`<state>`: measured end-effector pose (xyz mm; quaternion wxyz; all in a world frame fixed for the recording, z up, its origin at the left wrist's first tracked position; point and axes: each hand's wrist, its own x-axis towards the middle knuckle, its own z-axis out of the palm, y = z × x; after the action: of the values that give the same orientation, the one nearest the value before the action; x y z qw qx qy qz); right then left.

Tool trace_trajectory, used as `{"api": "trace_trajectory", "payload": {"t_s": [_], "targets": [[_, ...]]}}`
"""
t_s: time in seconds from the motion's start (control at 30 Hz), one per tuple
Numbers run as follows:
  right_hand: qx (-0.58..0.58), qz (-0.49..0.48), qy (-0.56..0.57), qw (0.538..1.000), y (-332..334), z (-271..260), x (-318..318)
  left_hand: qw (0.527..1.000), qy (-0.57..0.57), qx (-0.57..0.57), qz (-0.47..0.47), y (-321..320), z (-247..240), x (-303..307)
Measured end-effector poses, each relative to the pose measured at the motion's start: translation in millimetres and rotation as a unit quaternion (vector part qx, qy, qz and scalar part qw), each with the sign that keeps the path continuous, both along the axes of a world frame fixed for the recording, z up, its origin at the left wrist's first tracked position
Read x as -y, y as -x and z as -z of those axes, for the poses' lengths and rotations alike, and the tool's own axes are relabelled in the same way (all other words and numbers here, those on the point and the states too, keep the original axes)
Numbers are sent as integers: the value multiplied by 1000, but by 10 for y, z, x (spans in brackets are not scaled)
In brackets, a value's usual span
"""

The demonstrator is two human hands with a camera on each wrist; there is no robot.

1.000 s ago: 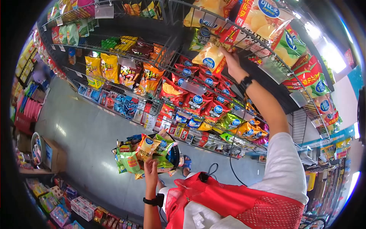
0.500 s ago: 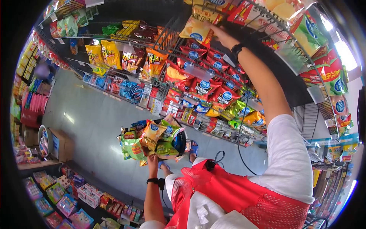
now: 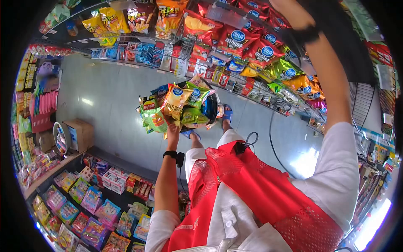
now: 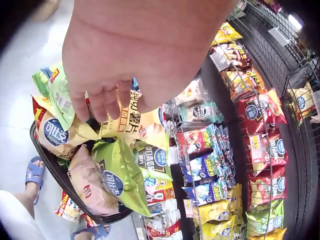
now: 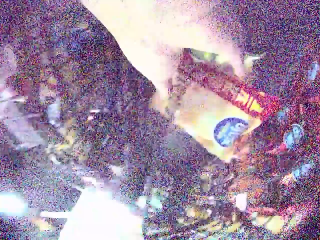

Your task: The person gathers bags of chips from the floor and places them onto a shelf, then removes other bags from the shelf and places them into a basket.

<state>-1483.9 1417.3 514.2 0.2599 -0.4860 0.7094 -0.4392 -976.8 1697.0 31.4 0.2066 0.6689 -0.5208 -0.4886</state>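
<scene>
My left hand (image 3: 173, 133) is at the near side of a dark basket (image 4: 52, 173) heaped with chip bags. In the left wrist view its fingers curl down over the basket, gripping it; the grasped part is hidden behind hand and bags. A cream chip bag (image 3: 176, 100) and a green chip bag (image 4: 117, 177) lie on top of the heap. My right arm reaches up to the shelves, the hand cut off by the head view's top edge. In the grainy right wrist view, my right hand (image 5: 170, 37) grips a cream and red chip bag (image 5: 200, 112) with a blue oval logo.
Wire shelves with red chip bags (image 3: 235, 40) and yellow snack bags (image 3: 114, 20) run along the far side. A low display of candy packs (image 3: 92, 199) stands at the lower left, near a cardboard box (image 3: 79, 134). A black cable (image 3: 273, 145) hangs at the right.
The head view has tilted downward, so the shelves and right hand shift up and the hand leaves the frame. The cream bag was at the upper shelf edge in my right hand before.
</scene>
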Motion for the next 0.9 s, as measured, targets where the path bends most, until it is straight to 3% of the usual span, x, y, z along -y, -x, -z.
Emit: {"api": "trace_trajectory", "payload": {"t_s": [0.07, 0.17, 0.23, 0.3, 0.37, 0.4, 0.47, 0.5, 0.57, 0.63, 0.7, 0.77, 0.83, 0.9], "targets": [[-106, -87, 58, 989, 29, 268, -553, 999, 22, -20, 36, 95, -164, 69], [-69, -171, 191, 964, -833, 480, -1518, 981, 136, 63, 126, 154, -14, 143], [-82, -289, 100, 949, -1078, 1083, -1927, 965, 165, 114, 171, 267, -268, 198], [-104, -370, -66, 921, -1287, 2121, -2120, 951, 185, 158, 188, 432, -395, 387], [-138, -387, -115, 904, -1448, 3187, -2347, 950, 147, 185, 203, 554, -432, 568], [-210, -401, -113, 884, -1514, 3580, -2438, 948, 146, 197, 201, 606, -343, 683], [-335, -429, -118, 830, -1717, 4150, -2759, 939, 145, 228, 213, 693, -338, 826], [-338, -449, -142, 815, -1834, 4318, -2825, 932, 156, 244, 219, 742, -344, 946], [-243, -428, -146, 858, -2057, 4700, -2897, 938, 168, 235, 194, 766, -98, 1143], [-210, -419, -170, 867, -2215, 5039, -2927, 947, 154, 227, 164, 786, 112, 1325], [-203, -413, -153, 874, -2262, 5301, -2975, 940, 55, 303, 144, 749, 444, 1613], [-178, -381, -134, 897, -2263, 5340, -3008, 944, -67, 270, 175, 632, 642, 1901], [-115, -371, -157, 908, -2223, 5416, -3056, 966, -97, 151, 186, 331, 1141, 2031], [-64, -338, -148, 927, -2200, 5496, -3134, 961, -175, 53, 208, 364, 926, 2112]]}}
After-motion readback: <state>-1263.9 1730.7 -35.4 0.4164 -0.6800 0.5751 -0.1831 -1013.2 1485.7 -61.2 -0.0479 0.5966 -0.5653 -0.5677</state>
